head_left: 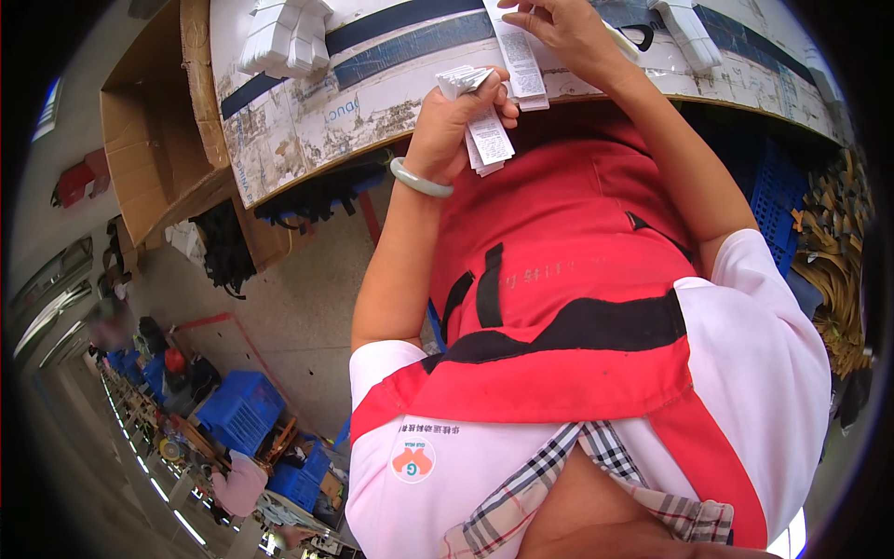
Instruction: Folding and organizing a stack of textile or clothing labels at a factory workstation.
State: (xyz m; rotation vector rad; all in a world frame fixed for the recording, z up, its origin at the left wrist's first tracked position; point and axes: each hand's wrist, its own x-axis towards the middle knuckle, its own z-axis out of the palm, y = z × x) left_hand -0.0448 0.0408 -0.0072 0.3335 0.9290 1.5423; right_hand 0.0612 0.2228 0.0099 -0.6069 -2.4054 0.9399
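**Paper labels in both hands at the tabletop edge**

While my left hand [456, 116] is curled tight around a bundle of white paper labels [484, 130], the ends of the bundle stick out above my knuckles and hang down below my palm, just in front of my red apron [559, 279]. My thumb lies across the front of the bundle and presses it against my fingers. A pale green bangle [419, 179] sits on that wrist.

My right hand [559, 28] is over the tabletop [307, 121], fingers bent and pinched on the top of a single long white label strip [520, 61]. That strip runs down from my fingertips to the tabletop edge, its lower end close beside the bundle in my left hand.

Stacks of white folded pieces [284, 37] lie farther out on the worn tabletop, left of my hands, and another white stack [689, 33] lies to the right. An open cardboard box [154, 140] stands beside the tabletop on my left.
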